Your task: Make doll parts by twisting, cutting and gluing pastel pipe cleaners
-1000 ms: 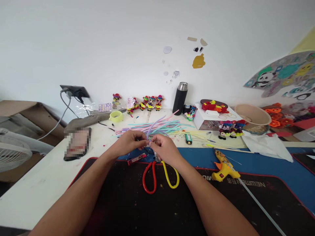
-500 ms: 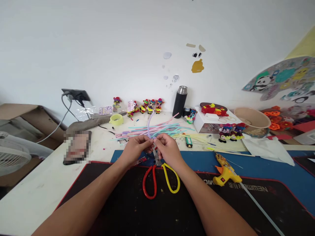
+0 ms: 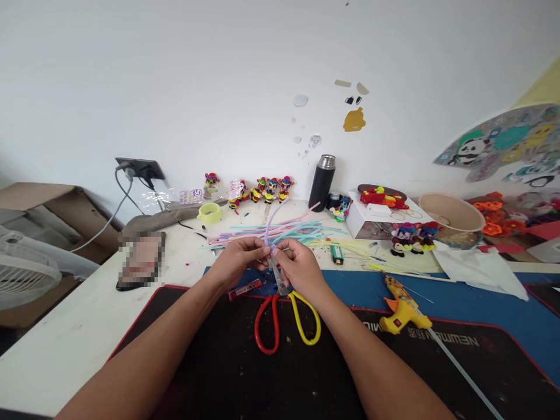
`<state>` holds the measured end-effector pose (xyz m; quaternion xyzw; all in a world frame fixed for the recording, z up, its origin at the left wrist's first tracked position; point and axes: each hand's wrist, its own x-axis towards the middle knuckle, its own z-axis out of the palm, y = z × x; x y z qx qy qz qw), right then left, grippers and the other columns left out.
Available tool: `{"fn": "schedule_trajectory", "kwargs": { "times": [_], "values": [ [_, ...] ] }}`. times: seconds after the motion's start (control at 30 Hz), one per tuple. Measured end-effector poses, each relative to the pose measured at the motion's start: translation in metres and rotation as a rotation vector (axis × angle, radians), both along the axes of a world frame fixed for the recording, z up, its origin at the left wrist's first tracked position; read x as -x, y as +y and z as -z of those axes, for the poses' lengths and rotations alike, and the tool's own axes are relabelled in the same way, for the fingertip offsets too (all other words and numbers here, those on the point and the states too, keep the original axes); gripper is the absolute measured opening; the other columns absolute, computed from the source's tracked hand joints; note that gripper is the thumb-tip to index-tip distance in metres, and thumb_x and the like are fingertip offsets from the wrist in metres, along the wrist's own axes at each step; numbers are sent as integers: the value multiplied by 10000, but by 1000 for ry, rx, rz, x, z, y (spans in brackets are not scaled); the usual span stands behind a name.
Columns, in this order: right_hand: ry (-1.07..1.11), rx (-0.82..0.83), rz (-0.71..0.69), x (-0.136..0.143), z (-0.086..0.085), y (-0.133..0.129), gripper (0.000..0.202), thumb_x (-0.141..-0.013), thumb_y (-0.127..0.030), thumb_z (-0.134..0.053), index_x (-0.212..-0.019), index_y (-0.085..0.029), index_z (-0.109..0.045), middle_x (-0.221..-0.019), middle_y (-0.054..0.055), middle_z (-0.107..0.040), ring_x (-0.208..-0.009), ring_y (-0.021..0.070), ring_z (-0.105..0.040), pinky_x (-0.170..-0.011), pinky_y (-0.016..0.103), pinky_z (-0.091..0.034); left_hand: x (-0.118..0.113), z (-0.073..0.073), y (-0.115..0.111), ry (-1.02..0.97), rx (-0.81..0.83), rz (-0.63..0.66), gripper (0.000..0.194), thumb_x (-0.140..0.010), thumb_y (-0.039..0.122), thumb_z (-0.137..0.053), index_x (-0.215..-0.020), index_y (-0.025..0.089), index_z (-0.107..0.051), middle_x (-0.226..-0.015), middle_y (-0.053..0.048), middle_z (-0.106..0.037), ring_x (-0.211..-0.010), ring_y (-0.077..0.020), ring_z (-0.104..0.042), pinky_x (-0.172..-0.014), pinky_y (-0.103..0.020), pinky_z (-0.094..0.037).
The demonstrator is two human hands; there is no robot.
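Between my fingertips is a lilac pipe cleaner (image 3: 270, 220), its lower end bent small and its long free end curving up and to the right. My left hand (image 3: 240, 261) pinches it from the left. My right hand (image 3: 299, 263) pinches the same bent end from the right, the two thumbs nearly touching. Just below my hands lie scissors (image 3: 282, 286) with one red and one yellow handle, on a black mat; my fingers partly hide their blades. Behind the hands spreads a pile of pastel pipe cleaners (image 3: 301, 231) in pink, blue, purple and yellow.
A yellow glue gun (image 3: 405, 312) lies at the right, its glue stick trailing forward. Near the wall stand a black flask (image 3: 322, 184), several small figures (image 3: 272, 190) and a yellow tape roll (image 3: 209, 213). A green-and-white lighter-sized item (image 3: 336, 254) sits beside the pile.
The pipe cleaner's free end now leans further right. My left hand has shifted slightly left, uncovering more of a small red packet beside the scissors. The view has moved a little.
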<state>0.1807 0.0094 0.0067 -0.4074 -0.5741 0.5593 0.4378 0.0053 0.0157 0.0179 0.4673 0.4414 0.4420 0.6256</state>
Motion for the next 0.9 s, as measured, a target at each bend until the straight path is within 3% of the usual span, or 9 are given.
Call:
{"fn": "schedule_trajectory", "kwargs": {
  "times": [0.2,0.53,0.63,0.9],
  "values": [
    [-80,-19,-29,-1,2,-1,154,-911,-354,-607,-846,-239,-528,-434,-116,-455,-298,103,-423,-346,205,-304,10,-10,2,235,-110,54,368,-621,455,-912,-716,156,-719,-635,-4,-668,-614,-146,-611,-606,-255,-498],
    [-363,-170,-51,-4,4,-2,77,-917,-278,-594,-854,-236,-581,-509,-79,-488,-387,111,-446,-411,223,-281,18,-21,1,522,-218,203,332,-758,497,-792,-783,175,-715,-692,-12,-700,-638,-178,-655,-621,-274,-493],
    [-360,-165,-36,-4,7,-2,65,-921,-279,-584,-868,-243,-573,-510,-81,-491,-378,117,-452,-403,226,-294,15,-17,0,434,-198,184,316,-733,459,-824,-750,172,-694,-666,-3,-686,-623,-164,-645,-615,-265,-489],
    [-135,-78,4,0,6,-1,149,-960,-382,-560,-910,-243,-548,-473,-103,-492,-330,114,-458,-373,214,-359,0,0,1,-39,8,12,376,-600,371,-942,-712,148,-661,-644,-8,-691,-601,-134,-645,-593,-241,-516]
  ]
}}
